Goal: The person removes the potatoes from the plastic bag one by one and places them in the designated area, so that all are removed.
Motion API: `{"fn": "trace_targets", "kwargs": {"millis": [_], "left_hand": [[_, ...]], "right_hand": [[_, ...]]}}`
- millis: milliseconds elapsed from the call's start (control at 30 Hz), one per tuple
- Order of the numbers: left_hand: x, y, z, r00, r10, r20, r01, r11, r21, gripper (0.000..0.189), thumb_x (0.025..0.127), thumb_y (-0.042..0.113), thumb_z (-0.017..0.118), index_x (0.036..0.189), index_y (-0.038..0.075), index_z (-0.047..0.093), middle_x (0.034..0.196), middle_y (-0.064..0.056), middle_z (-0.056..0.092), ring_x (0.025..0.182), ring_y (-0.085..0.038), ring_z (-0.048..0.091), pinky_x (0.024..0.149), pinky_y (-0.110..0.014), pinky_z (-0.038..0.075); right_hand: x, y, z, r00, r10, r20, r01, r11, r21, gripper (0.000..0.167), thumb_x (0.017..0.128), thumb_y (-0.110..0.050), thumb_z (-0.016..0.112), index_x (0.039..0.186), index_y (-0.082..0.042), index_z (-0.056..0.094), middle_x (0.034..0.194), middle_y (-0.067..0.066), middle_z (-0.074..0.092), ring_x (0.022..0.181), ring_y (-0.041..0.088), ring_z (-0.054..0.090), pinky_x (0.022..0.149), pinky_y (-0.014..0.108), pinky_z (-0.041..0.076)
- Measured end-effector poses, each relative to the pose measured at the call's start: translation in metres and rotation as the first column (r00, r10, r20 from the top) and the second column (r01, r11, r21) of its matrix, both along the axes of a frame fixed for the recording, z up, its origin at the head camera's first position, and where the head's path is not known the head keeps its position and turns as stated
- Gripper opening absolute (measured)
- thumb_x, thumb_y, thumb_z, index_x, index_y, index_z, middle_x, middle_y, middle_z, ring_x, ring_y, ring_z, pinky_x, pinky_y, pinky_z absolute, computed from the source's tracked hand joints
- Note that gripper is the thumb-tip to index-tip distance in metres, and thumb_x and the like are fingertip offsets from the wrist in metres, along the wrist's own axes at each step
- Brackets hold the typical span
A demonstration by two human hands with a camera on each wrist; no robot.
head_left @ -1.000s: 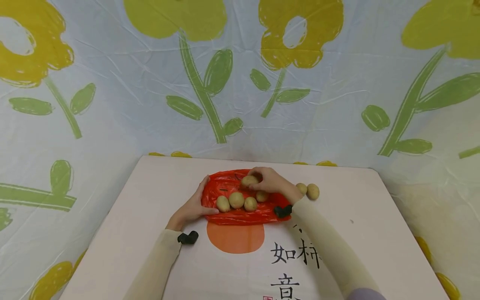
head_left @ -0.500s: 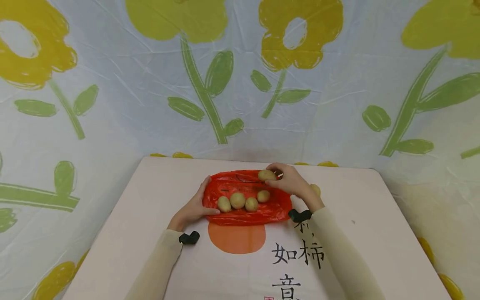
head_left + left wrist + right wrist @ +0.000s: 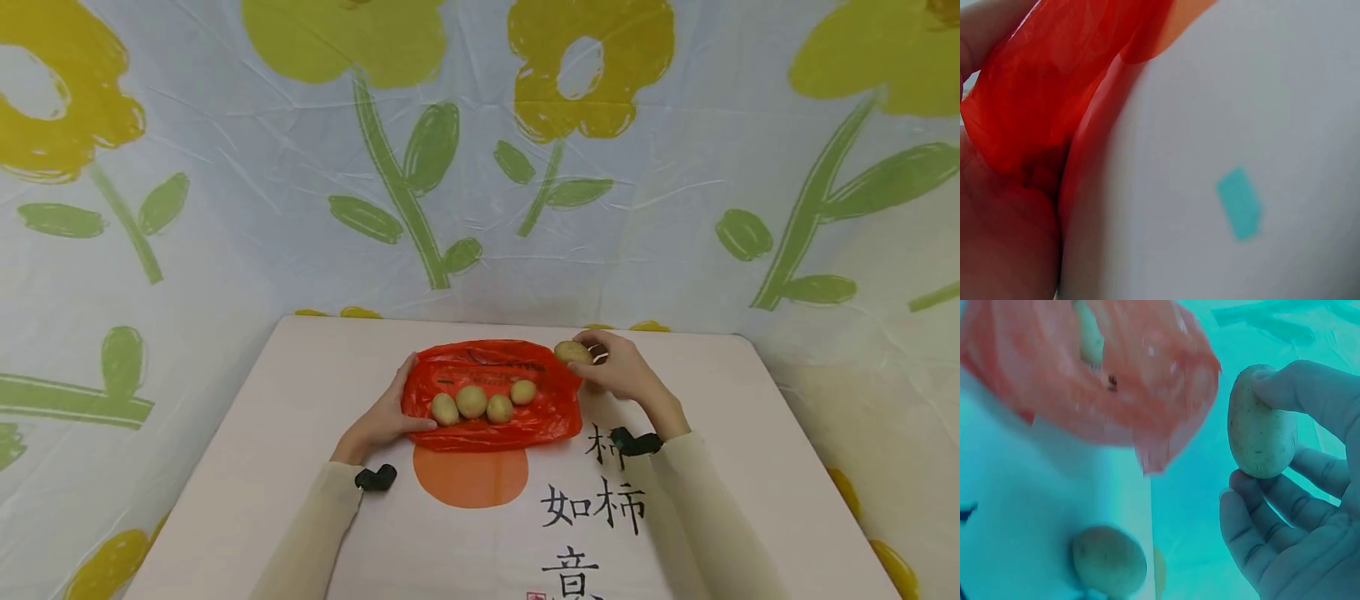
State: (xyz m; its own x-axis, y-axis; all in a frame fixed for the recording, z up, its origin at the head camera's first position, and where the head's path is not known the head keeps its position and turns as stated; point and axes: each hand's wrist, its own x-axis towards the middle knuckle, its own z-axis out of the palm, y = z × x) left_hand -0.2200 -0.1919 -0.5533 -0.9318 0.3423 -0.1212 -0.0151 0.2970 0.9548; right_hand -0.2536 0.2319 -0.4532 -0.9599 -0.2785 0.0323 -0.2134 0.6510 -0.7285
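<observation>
A booth-like space, flowered sheeting [image 3: 645,233] walling a table [image 3: 322,367] on three sides.

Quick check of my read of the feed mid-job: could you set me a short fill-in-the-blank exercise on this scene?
In the head view, the plastic bag is coloured ____.
In it lie ____ potatoes.
The left hand holds the bag's ____ end.
The number of potatoes in the right hand is ____.
Missing words: red; four; left; one.
</observation>
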Motion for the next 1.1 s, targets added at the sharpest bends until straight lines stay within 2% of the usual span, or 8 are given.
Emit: {"fn": "trace_targets", "kwargs": {"millis": [267, 400, 533, 800, 967, 1100], "left_hand": [[0.003, 0.002, 0.0, 1.0, -0.011, 0.005, 0.011, 1.0, 0.012, 0.128, 0.077, 0.022, 0.091, 0.166, 0.031, 0.0, 0.174, 0.002, 0.001, 0.161, -0.031, 0.003, 0.127, -0.06, 0.01], [0.002, 0.004, -0.004, 1.0, -0.029, -0.007, 0.029, 0.999, 0.014, 0.127, 0.078, 0.024, 0.09, 0.166, 0.031, -0.001, 0.174, 0.003, 0.0, 0.161, -0.031, 0.002, 0.127, -0.061, 0.01], [0.001, 0.001, -0.003, 1.0, -0.017, -0.018, 0.017, 1.0, 0.007, 0.128, 0.077, 0.025, 0.091, 0.166, 0.032, 0.0, 0.174, 0.004, 0.001, 0.161, -0.03, 0.003, 0.127, -0.061, 0.009], [0.004, -0.003, -0.002, 1.0, 0.007, -0.007, -0.007, 1.0, 0.002, 0.128, 0.077, 0.022, 0.091, 0.166, 0.032, 0.0, 0.174, 0.003, 0.001, 0.161, -0.03, 0.001, 0.127, -0.062, 0.007], [0.005, 0.002, -0.002, 1.0, -0.012, 0.011, 0.012, 1.0, 0.014, 0.127, 0.079, 0.026, 0.09, 0.166, 0.031, -0.002, 0.174, 0.005, 0.0, 0.161, -0.029, 0.002, 0.128, -0.061, 0.01], [0.004, 0.0, 0.001, 1.0, 0.003, 0.003, -0.003, 1.0, 0.01, 0.126, 0.078, 0.026, 0.091, 0.166, 0.032, 0.001, 0.174, 0.006, 0.002, 0.161, -0.029, 0.003, 0.127, -0.061, 0.011]], "right_hand": [[0.011, 0.032, -0.005, 0.999, -0.035, -0.033, 0.035, 0.999, 0.016, 0.042, 0.091, -0.031, 0.076, 0.125, -0.01, 0.067, 0.113, 0.012, 0.07, 0.101, 0.029, 0.066, 0.08, 0.035, 0.055], [0.016, 0.047, -0.006, 0.997, -0.062, -0.044, 0.063, 0.997, 0.032, 0.042, 0.092, -0.031, 0.075, 0.126, -0.009, 0.066, 0.114, 0.013, 0.07, 0.1, 0.028, 0.066, 0.078, 0.03, 0.056], [0.017, 0.054, -0.008, 0.995, -0.075, -0.062, 0.077, 0.996, 0.038, 0.043, 0.092, -0.032, 0.076, 0.126, -0.007, 0.066, 0.113, 0.013, 0.07, 0.099, 0.028, 0.067, 0.076, 0.026, 0.055], [0.023, 0.073, -0.012, 0.991, -0.105, -0.081, 0.112, 0.99, 0.082, 0.046, 0.093, -0.033, 0.076, 0.127, -0.004, 0.065, 0.117, 0.016, 0.07, 0.101, 0.03, 0.066, 0.081, 0.028, 0.053], [0.029, 0.09, -0.013, 0.985, -0.141, -0.098, 0.152, 0.982, 0.113, 0.046, 0.093, -0.03, 0.077, 0.126, -0.001, 0.065, 0.117, 0.019, 0.07, 0.101, 0.034, 0.068, 0.077, 0.026, 0.054], [0.029, 0.097, -0.014, 0.985, -0.142, -0.096, 0.153, 0.981, 0.122, 0.048, 0.093, -0.032, 0.077, 0.126, 0.0, 0.064, 0.118, 0.022, 0.07, 0.1, 0.035, 0.068, 0.077, 0.029, 0.054]]}}
